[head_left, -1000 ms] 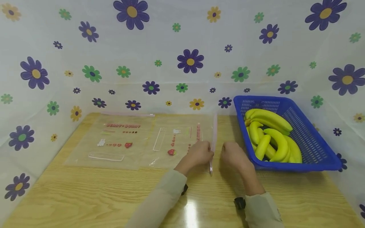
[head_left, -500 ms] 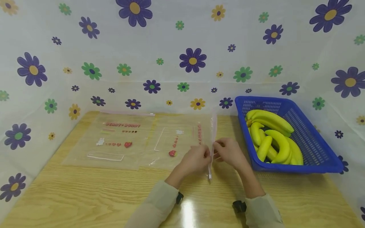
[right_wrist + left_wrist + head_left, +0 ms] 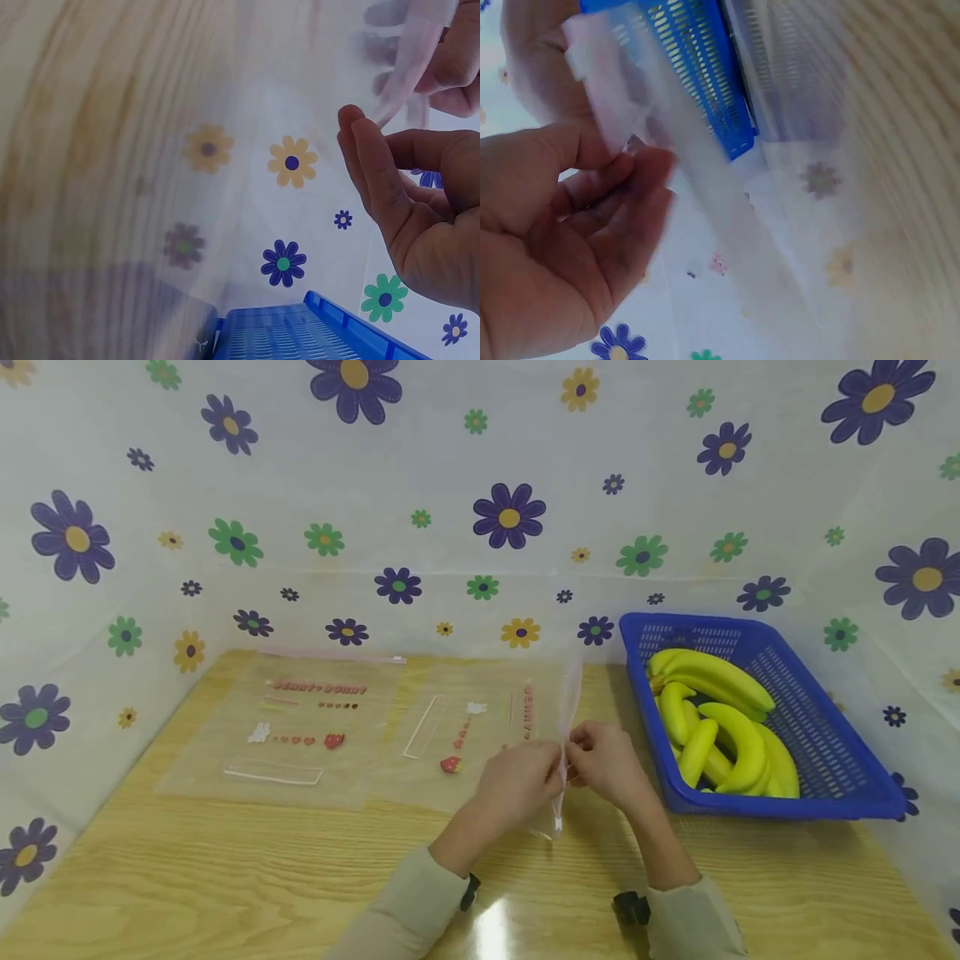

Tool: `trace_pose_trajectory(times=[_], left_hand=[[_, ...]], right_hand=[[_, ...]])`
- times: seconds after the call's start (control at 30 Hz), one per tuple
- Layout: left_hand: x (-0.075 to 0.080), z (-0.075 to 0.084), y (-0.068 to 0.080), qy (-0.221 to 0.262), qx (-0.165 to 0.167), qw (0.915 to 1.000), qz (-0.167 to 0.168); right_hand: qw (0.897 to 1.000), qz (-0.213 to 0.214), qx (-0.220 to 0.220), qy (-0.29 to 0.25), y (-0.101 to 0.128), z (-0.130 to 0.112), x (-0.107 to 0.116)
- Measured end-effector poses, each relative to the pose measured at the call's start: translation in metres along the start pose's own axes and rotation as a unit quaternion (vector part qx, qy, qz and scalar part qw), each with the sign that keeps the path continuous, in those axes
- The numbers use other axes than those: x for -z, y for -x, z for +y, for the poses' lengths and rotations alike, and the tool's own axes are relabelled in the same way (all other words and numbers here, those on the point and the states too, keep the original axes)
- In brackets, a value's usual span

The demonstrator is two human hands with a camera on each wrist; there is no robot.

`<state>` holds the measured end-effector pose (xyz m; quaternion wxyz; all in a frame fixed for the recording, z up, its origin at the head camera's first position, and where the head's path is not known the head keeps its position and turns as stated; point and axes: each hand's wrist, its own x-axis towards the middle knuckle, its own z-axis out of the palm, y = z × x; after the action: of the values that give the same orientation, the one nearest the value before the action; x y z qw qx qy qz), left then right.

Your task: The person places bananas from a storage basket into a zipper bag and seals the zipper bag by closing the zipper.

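A clear zip bag [image 3: 465,727] with red strawberry print lies on the wooden table [image 3: 225,877]. Its zip edge [image 3: 564,752] is raised off the table at the right. My left hand [image 3: 551,770] pinches that edge from the left and my right hand [image 3: 576,762] pinches it from the right, close together. In the left wrist view the left hand [image 3: 622,180] has its fingers at the whitish zip strip [image 3: 705,187]. The right wrist view has the right hand [image 3: 360,127] with its thumb tip at the strip [image 3: 412,60].
A second clear printed bag [image 3: 300,727] lies flat to the left. A blue basket [image 3: 825,752] with several yellow bananas [image 3: 720,710] stands at the right, close to my right hand. Flowered plastic sheeting [image 3: 480,510] walls the table on three sides.
Both hands closed in on the bag's zip edge and took hold of it. The edge has risen off the table and tilted slightly right.
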<state>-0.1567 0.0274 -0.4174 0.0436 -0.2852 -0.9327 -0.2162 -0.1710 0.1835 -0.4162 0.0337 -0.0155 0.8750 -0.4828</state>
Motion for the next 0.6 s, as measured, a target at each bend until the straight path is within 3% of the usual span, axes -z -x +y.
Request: trace_pose_trajectory(times=[0.1,0.2,0.33,0.5,0.6], left_hand=[[-0.002,0.008,0.002,-0.045,-0.022,0.9987,0.008],[-0.003,0.013,0.004,-0.051,-0.028,0.9983,0.010],[-0.005,0.018,0.007,-0.087,-0.047,0.9947,0.029],[-0.006,0.024,0.008,-0.159,-0.080,0.9824,0.058],[-0.006,0.026,0.008,-0.174,-0.089,0.9774,0.080]], right_hand=[[1.000,-0.017,0.007,0.020,0.003,0.003,0.001],[0.999,-0.035,0.008,0.018,0.002,0.004,0.000],[0.998,-0.053,0.006,-0.035,0.002,0.006,-0.001],[0.993,-0.062,0.010,-0.104,0.001,0.008,0.002],[0.988,-0.071,0.028,-0.133,0.000,0.010,0.003]])
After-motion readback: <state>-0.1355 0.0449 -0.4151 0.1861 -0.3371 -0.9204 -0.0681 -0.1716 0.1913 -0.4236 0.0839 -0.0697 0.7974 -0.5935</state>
